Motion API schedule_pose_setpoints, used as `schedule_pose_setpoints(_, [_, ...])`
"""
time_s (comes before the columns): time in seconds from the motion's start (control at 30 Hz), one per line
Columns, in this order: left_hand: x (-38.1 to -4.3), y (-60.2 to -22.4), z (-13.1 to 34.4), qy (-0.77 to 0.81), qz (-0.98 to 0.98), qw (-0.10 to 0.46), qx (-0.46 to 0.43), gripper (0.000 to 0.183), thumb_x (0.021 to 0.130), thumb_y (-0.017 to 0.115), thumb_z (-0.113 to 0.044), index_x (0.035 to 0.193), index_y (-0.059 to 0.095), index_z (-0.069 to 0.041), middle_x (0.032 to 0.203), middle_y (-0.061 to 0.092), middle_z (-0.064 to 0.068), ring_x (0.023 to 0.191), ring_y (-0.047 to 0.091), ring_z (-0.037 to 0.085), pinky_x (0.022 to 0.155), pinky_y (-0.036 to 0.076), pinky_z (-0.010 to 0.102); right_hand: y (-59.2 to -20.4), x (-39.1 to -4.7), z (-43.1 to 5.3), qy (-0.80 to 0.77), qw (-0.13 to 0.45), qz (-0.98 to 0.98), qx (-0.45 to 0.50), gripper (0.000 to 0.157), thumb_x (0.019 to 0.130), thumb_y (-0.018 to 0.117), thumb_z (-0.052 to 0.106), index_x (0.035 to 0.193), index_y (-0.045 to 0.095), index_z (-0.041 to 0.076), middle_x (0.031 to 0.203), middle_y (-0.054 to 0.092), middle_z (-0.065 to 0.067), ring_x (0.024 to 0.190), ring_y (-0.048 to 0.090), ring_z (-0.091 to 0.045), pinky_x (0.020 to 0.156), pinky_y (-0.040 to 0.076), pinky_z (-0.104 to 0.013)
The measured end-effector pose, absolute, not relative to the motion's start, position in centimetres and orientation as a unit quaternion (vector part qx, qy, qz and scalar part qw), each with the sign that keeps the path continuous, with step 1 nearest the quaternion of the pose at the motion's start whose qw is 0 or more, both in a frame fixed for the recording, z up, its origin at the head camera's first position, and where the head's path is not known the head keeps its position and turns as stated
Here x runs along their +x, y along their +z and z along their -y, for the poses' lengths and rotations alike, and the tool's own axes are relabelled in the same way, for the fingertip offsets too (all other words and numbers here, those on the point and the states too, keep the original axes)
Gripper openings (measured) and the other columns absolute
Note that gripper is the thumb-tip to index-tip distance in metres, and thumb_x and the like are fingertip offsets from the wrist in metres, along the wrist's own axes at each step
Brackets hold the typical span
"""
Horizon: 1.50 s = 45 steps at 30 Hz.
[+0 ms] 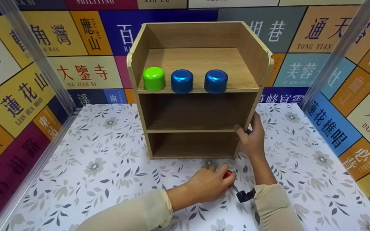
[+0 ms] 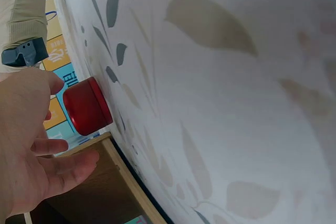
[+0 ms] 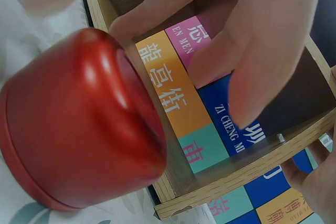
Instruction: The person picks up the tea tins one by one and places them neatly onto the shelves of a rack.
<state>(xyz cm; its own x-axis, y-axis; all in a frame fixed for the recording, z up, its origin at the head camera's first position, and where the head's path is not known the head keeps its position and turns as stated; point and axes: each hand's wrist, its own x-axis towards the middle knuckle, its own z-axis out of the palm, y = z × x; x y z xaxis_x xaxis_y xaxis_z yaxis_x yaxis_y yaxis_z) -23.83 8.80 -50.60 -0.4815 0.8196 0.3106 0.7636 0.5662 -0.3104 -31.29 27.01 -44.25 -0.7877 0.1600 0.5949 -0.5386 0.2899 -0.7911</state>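
A red metal cup point(image 3: 79, 124) with a rounded top stands mouth down on the table. In the head view it shows only partly behind my left hand point(image 1: 209, 183). The left wrist view has the thumb and fingers of this hand spread apart around the near side of the red cup point(image 2: 86, 107). My right hand point(image 1: 252, 138) grips the right side panel of the small wooden shelf point(image 1: 193, 131), its thumb at the front edge by the middle board and its fingers along the outside.
On the shelf's top board stand a green cup point(image 1: 154, 79) and two blue cups, one mid-left point(image 1: 182, 81) and one on the right point(image 1: 216, 81). A floral cloth point(image 1: 108, 186) covers the table. Walls with coloured lettered tiles point(image 1: 85, 72) enclose it behind and at the sides.
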Motion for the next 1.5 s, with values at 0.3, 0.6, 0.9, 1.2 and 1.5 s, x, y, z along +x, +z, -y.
schedule_pose_setpoints(0.3, [-24.3,-51.6,-9.0,0.06,0.864,0.194,-0.46,0.043,0.092,0.043,-0.049,0.13,0.039,-0.03,0.111,0.046,0.006,0.06,0.052,0.019,0.042,0.042,0.031,-44.4,-31.3,-26.9,0.573,0.308,0.75,0.121,0.058,0.082,0.063,0.008,0.136,0.044,0.02,0.125,0.054,-0.004,0.114,0.051,-0.015,0.078,0.052,-0.029])
schedule_pose_setpoints(0.6, [-24.5,-52.3,-9.2,0.057,0.868,0.187,-0.457,0.038,0.094,0.042,-0.048,0.128,0.041,-0.031,0.111,0.045,0.004,0.051,0.049,0.017,0.039,0.041,0.031,-44.4,-31.3,-27.0,0.575,0.306,0.75,0.118,0.058,0.082,0.064,0.008,0.136,0.044,0.018,0.126,0.054,-0.003,0.115,0.051,-0.015,0.079,0.052,-0.03])
schedule_pose_setpoints(0.9, [-24.5,-52.4,-9.3,0.067,0.86,0.201,-0.463,0.037,0.095,0.04,-0.045,0.128,0.042,-0.03,0.112,0.047,0.004,0.05,0.05,0.016,0.04,0.043,0.031,-44.3,-31.4,-27.0,0.577,0.303,0.75,0.115,0.058,0.082,0.064,0.008,0.135,0.044,0.019,0.125,0.054,-0.003,0.115,0.051,-0.015,0.078,0.052,-0.03])
schedule_pose_setpoints(1.2, [-24.6,-52.6,-9.2,0.075,0.853,0.224,-0.466,0.035,0.096,0.037,-0.044,0.126,0.043,-0.029,0.108,0.048,0.004,0.046,0.049,0.015,0.038,0.042,0.029,-44.4,-31.4,-27.0,0.576,0.301,0.751,0.113,0.057,0.082,0.064,0.009,0.135,0.044,0.018,0.123,0.055,-0.003,0.115,0.051,-0.014,0.077,0.052,-0.031])
schedule_pose_setpoints(1.5, [-24.6,-52.7,-9.3,0.064,0.854,0.223,-0.466,0.028,0.096,0.037,-0.042,0.12,0.044,-0.029,0.103,0.048,0.004,0.047,0.048,0.016,0.038,0.041,0.029,-44.4,-31.4,-27.0,0.577,0.304,0.75,0.111,0.057,0.082,0.065,0.008,0.135,0.044,0.014,0.122,0.055,-0.006,0.113,0.052,-0.016,0.077,0.052,-0.029])
